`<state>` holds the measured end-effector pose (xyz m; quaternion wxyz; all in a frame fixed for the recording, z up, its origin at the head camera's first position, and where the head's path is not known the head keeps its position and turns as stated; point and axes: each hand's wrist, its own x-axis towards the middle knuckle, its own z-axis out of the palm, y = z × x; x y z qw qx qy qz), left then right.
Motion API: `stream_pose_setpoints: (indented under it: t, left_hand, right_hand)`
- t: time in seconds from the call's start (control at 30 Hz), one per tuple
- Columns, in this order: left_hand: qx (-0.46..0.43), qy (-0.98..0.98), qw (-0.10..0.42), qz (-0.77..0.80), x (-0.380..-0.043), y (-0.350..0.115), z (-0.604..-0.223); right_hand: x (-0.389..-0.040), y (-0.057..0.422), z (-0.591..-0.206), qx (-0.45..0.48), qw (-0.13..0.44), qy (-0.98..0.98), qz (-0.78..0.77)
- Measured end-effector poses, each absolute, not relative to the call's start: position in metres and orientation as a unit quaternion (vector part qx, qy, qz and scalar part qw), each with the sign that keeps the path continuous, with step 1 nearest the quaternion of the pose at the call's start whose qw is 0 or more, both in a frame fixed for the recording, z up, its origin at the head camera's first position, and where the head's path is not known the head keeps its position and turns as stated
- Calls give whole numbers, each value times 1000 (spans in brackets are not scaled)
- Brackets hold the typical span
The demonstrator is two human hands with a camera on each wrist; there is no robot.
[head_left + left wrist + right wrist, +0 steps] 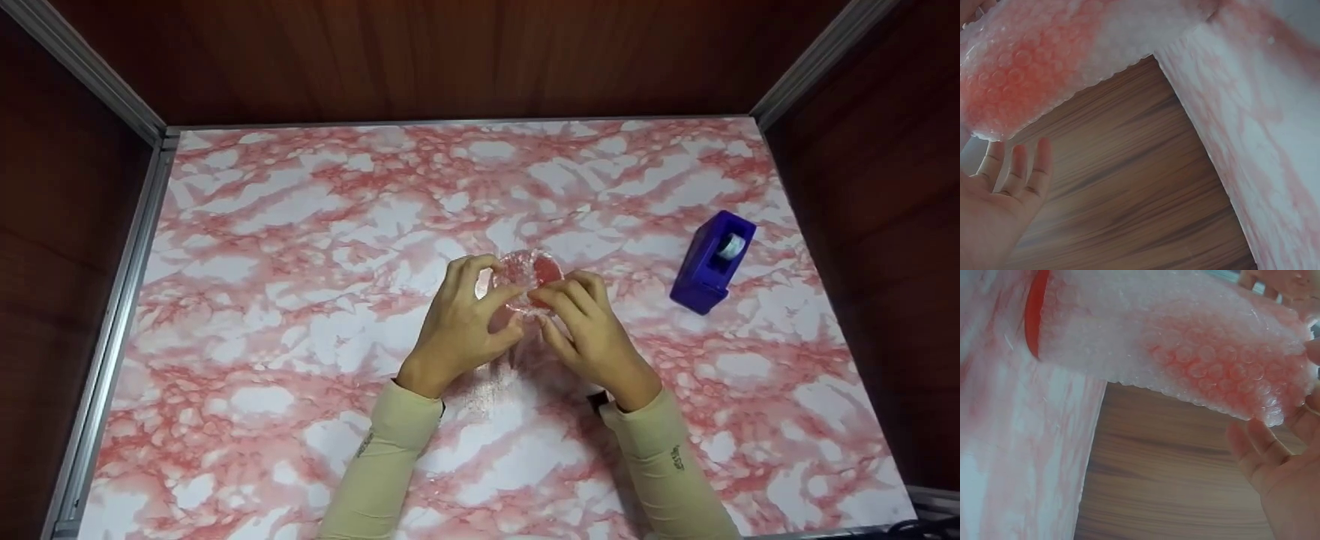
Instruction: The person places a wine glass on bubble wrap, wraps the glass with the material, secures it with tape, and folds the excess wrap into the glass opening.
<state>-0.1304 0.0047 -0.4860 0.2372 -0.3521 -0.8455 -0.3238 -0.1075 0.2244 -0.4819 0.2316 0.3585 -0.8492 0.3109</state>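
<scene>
A roll of clear bubble wrap [516,271] stands upright between the two hands, wrapped round something red. At its open top a red surface [547,271] shows, and in the right wrist view a red curved edge [1033,318] sticks out of one end. My left hand [461,326] holds the near left rim, thumb and index finger at the wrap. Opposite it, my right hand [592,330] pinches the near right rim, fingertips over the top and thumb below. In the left wrist view, several fingers [1035,175] stand off just beside the bubbled wrap [1022,67].
A purple tape dispenser [705,270] with a roll of tape stands at the right of the red-and-white marbled table [300,225]. Dark wooden panels [450,60] with metal rails close in the back and sides. A black cable [930,529] lies at the front right corner.
</scene>
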Motion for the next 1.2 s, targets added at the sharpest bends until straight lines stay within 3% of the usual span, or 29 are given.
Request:
stream_pose_setpoints:
  t: [0.27, 0.67, 0.83, 1.2]
  left_hand:
    - [-350, -845, 241, -324, -128, 7, -488]
    - [-330, -875, 196, -296, -125, 8, -475]
    - [-300, -905, 152, -260, -119, 8, -465]
    - [-247, -958, 7, -145, -117, 17, -438]
  right_hand:
    - [-107, 223, -469, 327, 202, -889, 250]
    - [-109, 210, -447, 273, 65, -947, 157]
    - [-109, 207, -443, 266, 30, -954, 134]
    - [-113, 196, -433, 235, -35, -965, 107]
